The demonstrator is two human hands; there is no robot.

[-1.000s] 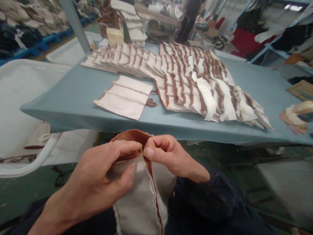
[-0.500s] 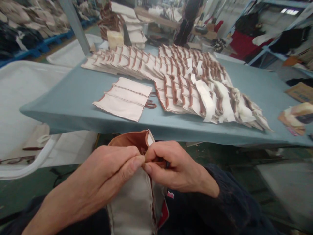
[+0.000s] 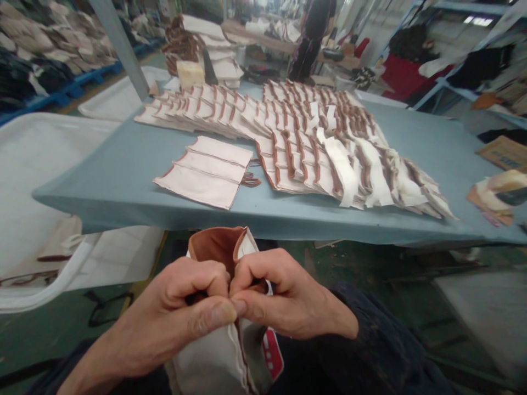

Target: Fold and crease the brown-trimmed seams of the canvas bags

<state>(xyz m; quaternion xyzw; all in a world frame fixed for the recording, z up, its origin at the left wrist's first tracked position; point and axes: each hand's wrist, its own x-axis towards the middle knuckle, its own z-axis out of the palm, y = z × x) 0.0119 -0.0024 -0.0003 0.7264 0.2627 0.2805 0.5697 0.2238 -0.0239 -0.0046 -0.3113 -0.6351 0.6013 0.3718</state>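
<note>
Close to my body I hold a cream fabric bag (image 3: 212, 356) with a brown lining showing at its open mouth. My left hand (image 3: 187, 312) pinches the bag's upper edge between thumb and fingers. Right beside it, my right hand (image 3: 275, 293) pinches the same edge at the seam, and the two thumbs touch. What exactly lies between the fingertips is hidden. Beyond my hands, a flat cream fabric piece (image 3: 206, 173) with brown edging lies on the blue-covered table (image 3: 111, 175), brown cords at its right side.
Overlapping rows of cream pieces with brown edges (image 3: 292, 159) cover the table's middle, white strips (image 3: 343, 164) on some. White tubs (image 3: 78, 263) stand at the left. A metal post (image 3: 119, 49) rises at the far left corner. A person (image 3: 308, 38) stands in the background.
My hands have shifted slightly down and to the left with the bag. Its mouth now shows wider, and my left fingers are more curled. A red patch beside the bag shows more.
</note>
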